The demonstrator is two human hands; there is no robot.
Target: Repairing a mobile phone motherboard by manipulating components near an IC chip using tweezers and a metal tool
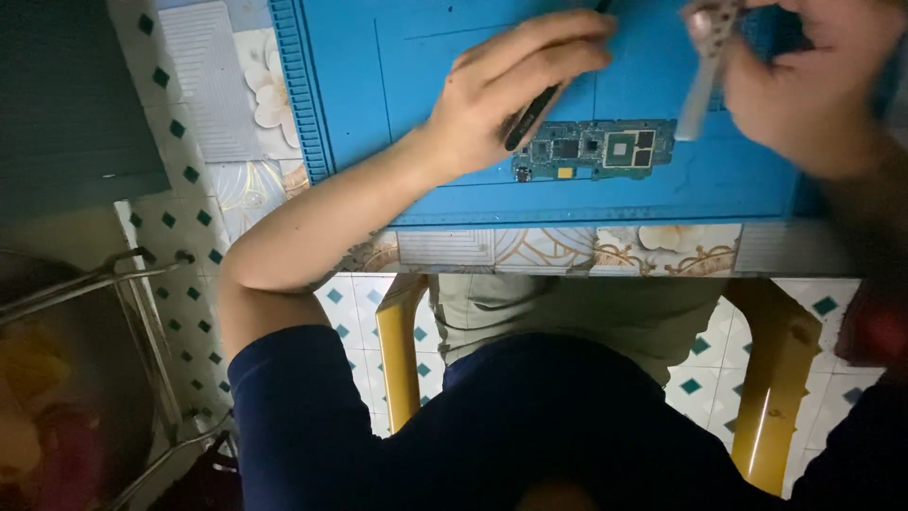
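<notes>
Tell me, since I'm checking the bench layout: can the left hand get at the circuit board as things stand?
Probably yes. The left hand, holding a thin black tool, rests on the blue mat right beside the circuit board, and nothing lies between them. The right hand holds a grey strip off to the board's other side.

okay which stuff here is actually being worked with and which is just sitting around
In use: circuit board; dark slim tool in left hand; pale metal strip in right hand; blue work mat.
Lying about: yellow stool; metal rack.
</notes>
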